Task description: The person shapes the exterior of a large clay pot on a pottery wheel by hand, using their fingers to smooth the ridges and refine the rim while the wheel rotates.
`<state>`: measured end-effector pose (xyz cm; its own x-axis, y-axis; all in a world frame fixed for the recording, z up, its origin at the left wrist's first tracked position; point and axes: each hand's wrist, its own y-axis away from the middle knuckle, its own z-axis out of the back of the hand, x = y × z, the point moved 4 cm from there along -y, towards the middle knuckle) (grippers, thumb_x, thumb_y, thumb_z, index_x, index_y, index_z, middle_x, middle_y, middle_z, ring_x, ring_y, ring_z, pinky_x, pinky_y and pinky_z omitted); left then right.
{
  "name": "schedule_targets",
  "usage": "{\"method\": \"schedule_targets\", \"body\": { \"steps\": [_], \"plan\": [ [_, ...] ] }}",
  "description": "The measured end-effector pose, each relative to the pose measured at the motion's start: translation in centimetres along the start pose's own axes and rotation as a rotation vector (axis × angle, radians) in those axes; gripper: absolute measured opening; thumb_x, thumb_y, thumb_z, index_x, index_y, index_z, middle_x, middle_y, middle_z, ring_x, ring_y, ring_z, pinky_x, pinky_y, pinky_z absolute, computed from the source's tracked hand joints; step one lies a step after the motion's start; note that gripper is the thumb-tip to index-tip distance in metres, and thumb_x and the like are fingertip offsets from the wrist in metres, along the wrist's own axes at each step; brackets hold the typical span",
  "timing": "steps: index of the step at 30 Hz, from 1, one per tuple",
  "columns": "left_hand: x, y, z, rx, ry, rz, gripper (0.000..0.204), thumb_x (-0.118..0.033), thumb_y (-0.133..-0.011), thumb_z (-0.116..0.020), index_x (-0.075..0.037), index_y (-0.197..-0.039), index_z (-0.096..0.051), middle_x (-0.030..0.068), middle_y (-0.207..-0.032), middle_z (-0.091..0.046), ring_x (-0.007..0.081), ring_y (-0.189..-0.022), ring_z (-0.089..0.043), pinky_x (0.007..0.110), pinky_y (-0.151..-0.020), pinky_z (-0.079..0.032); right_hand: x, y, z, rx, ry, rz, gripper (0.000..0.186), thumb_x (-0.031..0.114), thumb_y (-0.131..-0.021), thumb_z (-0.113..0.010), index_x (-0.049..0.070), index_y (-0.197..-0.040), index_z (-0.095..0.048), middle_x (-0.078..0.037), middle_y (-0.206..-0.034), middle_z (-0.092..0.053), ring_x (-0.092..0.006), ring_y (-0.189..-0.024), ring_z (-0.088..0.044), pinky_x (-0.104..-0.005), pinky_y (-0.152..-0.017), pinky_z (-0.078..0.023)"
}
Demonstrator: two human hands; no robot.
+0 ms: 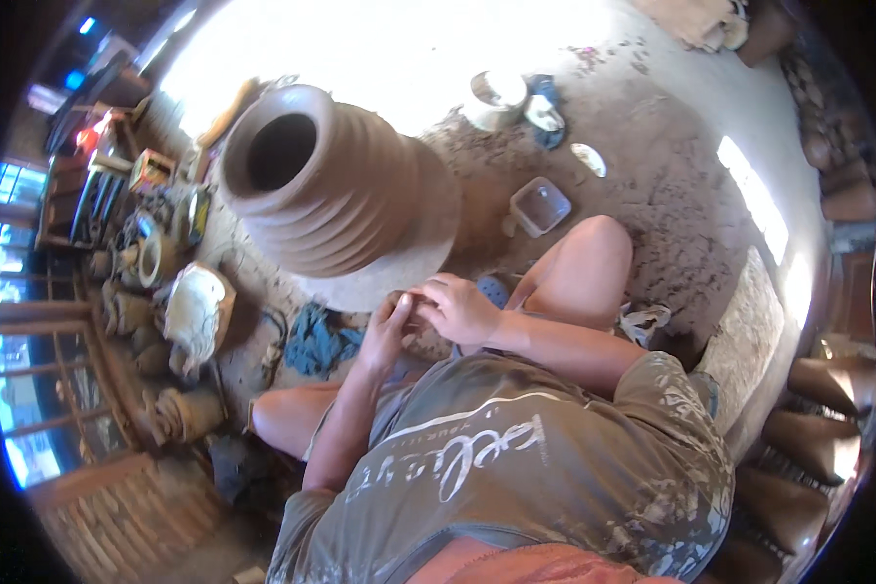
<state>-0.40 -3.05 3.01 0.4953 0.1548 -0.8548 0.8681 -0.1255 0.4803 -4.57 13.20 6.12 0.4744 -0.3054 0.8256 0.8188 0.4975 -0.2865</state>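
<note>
Paned windows [37, 384] stand left, brown pots [810, 445] right.

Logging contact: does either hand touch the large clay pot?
No: the left hand and right hand meet each other, apart from the pot.

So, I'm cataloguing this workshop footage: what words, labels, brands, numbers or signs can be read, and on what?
Grey-brown shirt: large pale script with smaller lettering, which I won't transcribe.
Small red-and-yellow box: any print is too small and blurred to read.
Ridged clay pot: no writing visible.
</note>
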Motion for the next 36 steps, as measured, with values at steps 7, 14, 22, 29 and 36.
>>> {"method": "schedule_targets", "body": {
  "steps": [7,14,22,29,36],
  "plan": [
    [0.4,-1.4,-0.3,0.161,-0.243,-0.015,0.027,-0.031,-0.111,-0.057,-0.006,-0.116,-0.065,0.0015,-0.096,-0.071,0.0104,-0.085,-0.063,0.029,-0.075,-0.049,-2.8,1.3,0.4,0.005,-0.081,-0.042,0.018,0.013,-0.089,-0.067,0.000,-0.100,-0.073,-0.019,-0.093,-0.069,-0.0412,-0.092,-0.068,-0.0492,-0.086,-0.055],
    [0.7,-2.4,2.8,-0.453,-0.664,-0.375,0.033,-0.029,-0.110,-0.057,0.002,-0.119,-0.060,0.0229,-0.113,-0.070,0.0368,-0.096,-0.069,0.046,-0.089,-0.054,-1.9,0.8,3.3,-0.147,-0.283,-0.294,0.017,0.010,-0.088,-0.081,0.000,-0.100,-0.075,-0.015,-0.094,-0.075,-0.0217,-0.083,-0.076,-0.0351,-0.074,-0.060],
    [2.3,-3.1,2.4,-0.414,-1.316,-0.191,0.091,-0.051,-0.087,-0.079,0.017,-0.138,-0.048,0.0390,-0.157,-0.036,0.0580,-0.148,-0.032,0.067,-0.119,-0.028,-2.1,-0.1,4.1,-0.104,-0.778,-0.417,0.014,0.000,-0.099,-0.072,-0.001,-0.112,-0.069,-0.008,-0.100,-0.075,-0.0108,-0.087,-0.070,-0.0261,-0.078,-0.059],
    [1.1,-2.6,5.0,-0.403,-1.412,-0.146,0.103,-0.052,-0.075,-0.088,0.016,-0.141,-0.047,0.0346,-0.159,-0.037,0.0522,-0.149,-0.034,0.063,-0.119,-0.034,-0.4,-2.7,5.5,-0.083,-0.489,-0.208,0.020,0.000,-0.098,-0.073,-0.002,-0.118,-0.072,-0.004,-0.093,-0.072,-0.0079,-0.085,-0.067,-0.0243,-0.075,-0.056],
    [-0.9,-2.4,5.5,-0.336,-1.395,-0.024,0.110,-0.054,-0.073,-0.090,0.016,-0.143,-0.042,0.0332,-0.160,-0.038,0.0477,-0.148,-0.039,0.050,-0.120,-0.040,1.4,-4.0,5.7,-0.141,-0.247,-0.056,0.012,0.008,-0.097,-0.077,-0.003,-0.102,-0.074,-0.009,-0.089,-0.074,-0.0138,-0.075,-0.070,-0.0293,-0.068,-0.057]
  ]
}}
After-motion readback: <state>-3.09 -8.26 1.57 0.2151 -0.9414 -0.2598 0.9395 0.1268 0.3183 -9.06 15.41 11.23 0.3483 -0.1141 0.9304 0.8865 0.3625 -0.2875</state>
